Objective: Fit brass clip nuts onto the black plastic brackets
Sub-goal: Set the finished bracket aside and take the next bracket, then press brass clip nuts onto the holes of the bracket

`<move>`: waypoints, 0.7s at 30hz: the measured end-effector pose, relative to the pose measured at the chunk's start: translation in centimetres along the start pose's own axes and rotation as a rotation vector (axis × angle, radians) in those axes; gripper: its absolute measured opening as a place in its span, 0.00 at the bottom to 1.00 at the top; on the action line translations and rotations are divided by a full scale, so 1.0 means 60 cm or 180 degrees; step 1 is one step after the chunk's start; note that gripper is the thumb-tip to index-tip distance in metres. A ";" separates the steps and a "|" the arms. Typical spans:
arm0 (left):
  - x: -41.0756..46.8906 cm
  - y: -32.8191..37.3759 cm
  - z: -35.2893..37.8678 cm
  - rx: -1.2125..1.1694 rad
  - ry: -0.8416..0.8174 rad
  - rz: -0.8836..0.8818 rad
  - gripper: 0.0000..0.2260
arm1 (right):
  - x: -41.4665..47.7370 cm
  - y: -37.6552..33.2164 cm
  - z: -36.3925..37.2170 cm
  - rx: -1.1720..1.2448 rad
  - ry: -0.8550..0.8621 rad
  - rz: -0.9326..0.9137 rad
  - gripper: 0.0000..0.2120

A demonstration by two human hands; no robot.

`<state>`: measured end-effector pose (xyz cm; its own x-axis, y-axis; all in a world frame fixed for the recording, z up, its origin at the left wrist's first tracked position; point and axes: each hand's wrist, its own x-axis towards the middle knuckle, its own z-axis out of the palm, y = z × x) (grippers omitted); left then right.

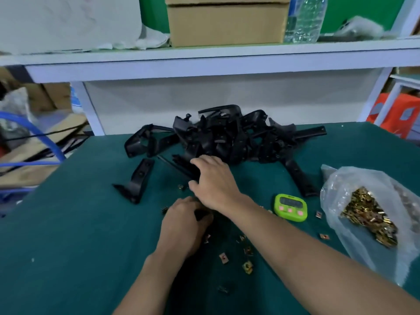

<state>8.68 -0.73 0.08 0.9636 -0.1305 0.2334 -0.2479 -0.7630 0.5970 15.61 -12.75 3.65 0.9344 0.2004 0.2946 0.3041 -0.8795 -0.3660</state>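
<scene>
I am looking down on a green cloth table (91, 223) under a white shelf (204, 57) that carries a cardboard box (227, 23) and a water bottle (304, 19). A tangled pile of black brackets (227, 137) sits at the far middle of the table, and one lone bracket (138, 180) lies apart to its left. My right hand (213, 180) reaches to the pile's near edge, fingers curled over a long bracket (179, 167) with the thumb against its side. My left hand (184, 221), just nearer, is closed round a small black part (202, 214); I cannot tell whether it belongs to that same bracket. Loose clip nuts (223, 257) are scattered on the cloth by my forearms. A green timer (291, 208) lies to the right, beside a clear plastic bag (354, 185) holding a heap of brass nuts (368, 214).
</scene>
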 end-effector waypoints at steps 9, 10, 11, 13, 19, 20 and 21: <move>-0.005 -0.006 -0.013 -0.0220 0.0110 -0.0216 0.10 | 0.026 -0.018 0.004 -0.0623 -0.0365 -0.0370 0.10; -0.005 -0.006 -0.012 -0.0222 0.0123 -0.0202 0.10 | 0.019 -0.013 -0.002 -0.0698 -0.0292 -0.0425 0.09; -0.005 -0.005 -0.011 -0.0214 0.0127 -0.0187 0.11 | 0.013 -0.007 -0.008 -0.0738 -0.0261 -0.0459 0.10; -0.005 -0.002 -0.005 -0.0125 0.0112 -0.0141 0.11 | 0.003 0.002 -0.018 -0.0875 -0.0355 -0.0492 0.13; -0.011 -0.002 0.000 -0.0017 0.0079 -0.0179 0.15 | -0.014 -0.006 -0.026 -0.1165 -0.0895 -0.0610 0.13; -0.013 -0.002 -0.003 -0.0002 0.0054 -0.0169 0.16 | -0.020 -0.002 -0.027 -0.1007 -0.0794 -0.0579 0.12; -0.016 -0.002 -0.005 0.0034 0.0056 -0.0137 0.17 | -0.026 0.003 -0.030 -0.0788 -0.0592 -0.0567 0.11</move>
<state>7.77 -0.33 0.00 0.9714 -0.0864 0.2212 -0.2052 -0.7743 0.5986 13.88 -14.01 4.71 0.8956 0.4150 0.1605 0.4321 -0.8971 -0.0915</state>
